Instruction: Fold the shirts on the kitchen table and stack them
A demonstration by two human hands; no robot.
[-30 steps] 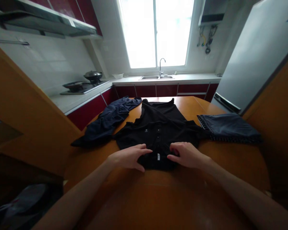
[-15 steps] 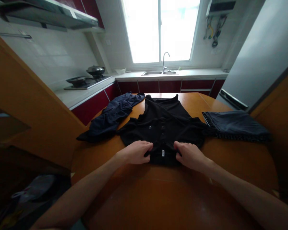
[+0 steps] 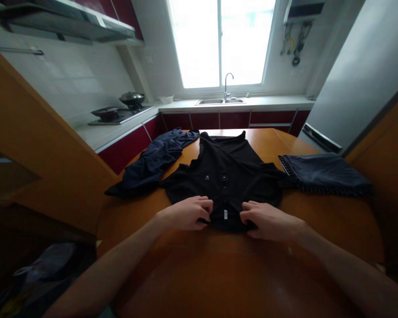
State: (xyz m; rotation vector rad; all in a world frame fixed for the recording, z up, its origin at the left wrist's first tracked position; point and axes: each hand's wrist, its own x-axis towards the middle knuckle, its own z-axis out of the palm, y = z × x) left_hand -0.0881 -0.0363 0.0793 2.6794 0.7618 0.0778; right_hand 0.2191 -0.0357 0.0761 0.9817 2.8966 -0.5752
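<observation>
A black polo shirt (image 3: pixel 232 172) lies front side up on the wooden table (image 3: pixel 199 274), its collar toward me and its hem toward the window. Buttons run down the placket, a small light logo marks the chest, and a white label shows inside the neck. My left hand (image 3: pixel 194 213) is closed on the left side of the collar. On the collar's other side, my right hand (image 3: pixel 263 218) pinches the fabric between thumb and fingers. Both sleeves spread outward to the sides.
A crumpled dark blue garment (image 3: pixel 152 161) lies at the table's left. Folded dark grey-blue clothing (image 3: pixel 328 173) sits at the right, touching the shirt's sleeve. Beyond the table are a sink (image 3: pixel 220 101), a stove with pans (image 3: pixel 111 115) and a fridge (image 3: pixel 345 88).
Both hands have come slightly nearer to me with the collar, and the neck label shows a little lower. My right hand's fingers have shifted on the fabric. The other clothes stay put.
</observation>
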